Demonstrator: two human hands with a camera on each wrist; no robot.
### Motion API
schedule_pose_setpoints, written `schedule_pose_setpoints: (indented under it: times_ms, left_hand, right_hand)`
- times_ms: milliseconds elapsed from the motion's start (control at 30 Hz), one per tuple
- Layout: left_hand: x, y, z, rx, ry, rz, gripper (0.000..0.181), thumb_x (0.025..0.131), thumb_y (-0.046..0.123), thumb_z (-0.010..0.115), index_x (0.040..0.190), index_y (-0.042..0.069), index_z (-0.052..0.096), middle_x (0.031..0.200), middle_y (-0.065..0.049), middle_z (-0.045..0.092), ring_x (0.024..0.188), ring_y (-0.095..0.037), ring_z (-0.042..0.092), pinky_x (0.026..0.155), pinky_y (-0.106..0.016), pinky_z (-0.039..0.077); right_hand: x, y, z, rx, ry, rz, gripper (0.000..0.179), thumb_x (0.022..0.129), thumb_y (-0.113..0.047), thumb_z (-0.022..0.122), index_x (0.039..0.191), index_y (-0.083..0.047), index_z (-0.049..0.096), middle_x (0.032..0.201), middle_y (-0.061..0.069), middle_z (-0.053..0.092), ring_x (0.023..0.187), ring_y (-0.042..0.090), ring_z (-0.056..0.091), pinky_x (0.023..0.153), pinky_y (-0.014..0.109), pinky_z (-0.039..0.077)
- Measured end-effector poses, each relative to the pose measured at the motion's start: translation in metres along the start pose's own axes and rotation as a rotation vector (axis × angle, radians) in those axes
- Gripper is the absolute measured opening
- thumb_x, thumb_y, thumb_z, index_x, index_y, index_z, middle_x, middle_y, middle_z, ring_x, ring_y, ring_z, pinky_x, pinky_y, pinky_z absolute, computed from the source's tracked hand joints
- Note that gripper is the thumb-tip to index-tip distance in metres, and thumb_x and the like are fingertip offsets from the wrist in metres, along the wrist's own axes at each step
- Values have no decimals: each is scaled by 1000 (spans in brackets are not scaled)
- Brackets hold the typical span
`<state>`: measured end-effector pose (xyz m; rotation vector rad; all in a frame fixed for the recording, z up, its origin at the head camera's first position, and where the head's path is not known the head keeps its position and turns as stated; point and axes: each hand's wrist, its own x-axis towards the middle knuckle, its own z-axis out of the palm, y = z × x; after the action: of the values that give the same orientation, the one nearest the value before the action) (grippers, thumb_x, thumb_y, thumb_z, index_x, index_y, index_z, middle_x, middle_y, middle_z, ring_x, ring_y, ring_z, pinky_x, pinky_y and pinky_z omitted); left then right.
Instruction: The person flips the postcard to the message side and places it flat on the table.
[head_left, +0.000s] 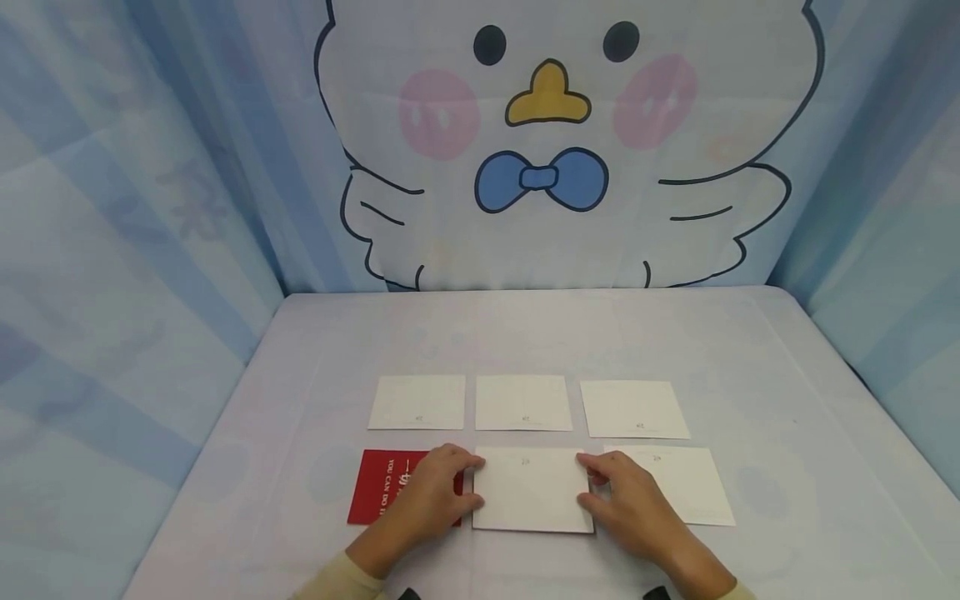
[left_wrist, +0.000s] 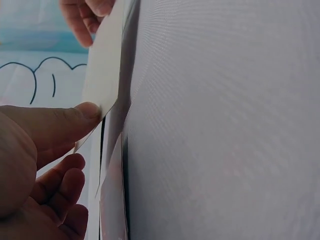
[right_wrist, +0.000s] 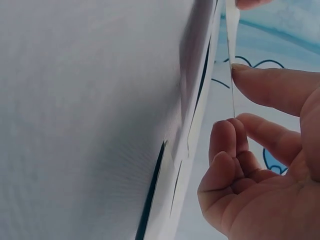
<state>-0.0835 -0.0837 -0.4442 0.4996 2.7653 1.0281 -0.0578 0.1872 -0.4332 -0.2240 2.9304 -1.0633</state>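
A white card [head_left: 532,492] with a tiny printed mark near its far edge is held between both hands at the front middle. My left hand [head_left: 427,496] pinches its left edge, thumb on the near side. The right edge is pinched by my right hand [head_left: 633,508]. Both wrist views show the card [left_wrist: 106,65] raised off the table surface. Under the left hand lies a red card [head_left: 375,487] with white lettering, partly covered. Another white card [head_left: 697,487] lies beside the right hand, partly hidden by it.
Behind the hands, three white cards lie in a row: a left card [head_left: 417,402], a middle card [head_left: 522,403] and a right card [head_left: 636,410]. They rest on a pale cloth-covered table [head_left: 525,333]. A printed curtain [head_left: 547,250] hangs at the back and sides.
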Motion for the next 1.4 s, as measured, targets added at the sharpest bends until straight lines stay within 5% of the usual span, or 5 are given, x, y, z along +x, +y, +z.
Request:
schedule_pose_setpoints:
  times_ms: [733,1033,1400]
  left_hand:
    - [4,-2,6,75,-30,7,44,77,12,86,118,5,72,109,-4,65,98,-20,57,83,-34,54]
    - [6,-6,5,117,-22,15,46,76,17,88,118,8,73,115,-4,63,105,-24,55,88,-47,48]
    - [6,-5,3,142,-49,37,45,77,20,87,119,11,72,117,-3,69,102,-22,55,83,-44,43]
  right_hand:
    - [6,3,6,-104,-132,24,46,81,-7,81,124,1,66,105,1,59,92,12,52,85,40,48]
    - [5,4,5,-112,-142,-2,47,82,-9,80,126,-1,64,115,5,63,106,24,58,95,47,46]
    - [4,6,5,-90,-126,-29,45,81,-7,79,123,-3,66,122,6,65,110,27,56,96,48,45]
